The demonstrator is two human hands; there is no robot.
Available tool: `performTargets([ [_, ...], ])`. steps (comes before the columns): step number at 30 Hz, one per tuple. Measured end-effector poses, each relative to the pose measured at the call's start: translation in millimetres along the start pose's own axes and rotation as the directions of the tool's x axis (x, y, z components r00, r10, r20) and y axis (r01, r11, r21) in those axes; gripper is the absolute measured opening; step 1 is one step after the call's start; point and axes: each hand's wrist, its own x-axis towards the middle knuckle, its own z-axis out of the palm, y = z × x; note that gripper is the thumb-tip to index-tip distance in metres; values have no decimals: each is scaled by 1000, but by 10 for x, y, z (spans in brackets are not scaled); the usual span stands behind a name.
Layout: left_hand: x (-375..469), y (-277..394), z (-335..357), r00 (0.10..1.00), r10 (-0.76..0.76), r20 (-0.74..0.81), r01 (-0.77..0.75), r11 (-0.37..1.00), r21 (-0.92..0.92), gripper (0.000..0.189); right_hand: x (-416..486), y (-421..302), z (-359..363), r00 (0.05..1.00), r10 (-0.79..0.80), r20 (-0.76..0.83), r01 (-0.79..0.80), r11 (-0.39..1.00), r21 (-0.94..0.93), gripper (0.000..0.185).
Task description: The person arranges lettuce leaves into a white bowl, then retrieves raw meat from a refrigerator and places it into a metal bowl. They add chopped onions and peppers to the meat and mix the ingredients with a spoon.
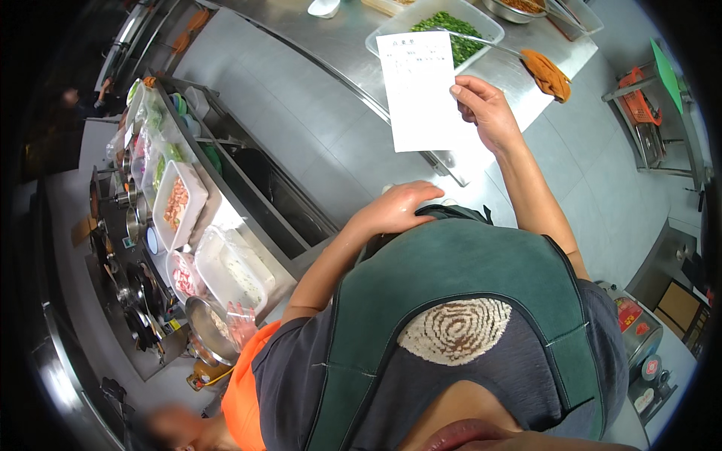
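My right hand [488, 110] pinches the right edge of a white paper sheet [420, 101] between thumb and fingers. A few printed lines run across the top of the sheet; its lower part is blank. Behind the paper, partly covered by it, is a clear plastic tub [377, 40] of chopped green herbs [451, 25] with a metal utensil laid across. My left hand [395, 207] rests at the waist of my green apron [451, 253], its thumb apart from the fingers. It appears to hold nothing.
A steel table [338, 51] ahead carries an orange cloth [544, 73] and a metal bowl [516, 8]. On the left counter stand food tubs [194, 208] and a steel bowl [197, 321]. A gloved co-worker's hand [241, 321] is close by my left side.
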Motion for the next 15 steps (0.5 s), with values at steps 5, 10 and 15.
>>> performTargets([
  [5, -20, -345, -410, 1000, 5, -20, -6, 998, -70, 52, 294, -16, 470, 1000, -22, -13, 22, 1000, 1, 15],
  [10, -100, -797, -700, 936, -328, -124, 294, 928, -230, 52, 403, -73, 512, 999, -36, -31, 36, 999, -22, 15],
  [15, -101, -990, -1037, 643, -569, -512, 174, 760, -626, 46, 456, -108, 357, 999, -46, -2, 46, 997, -63, 15],
])
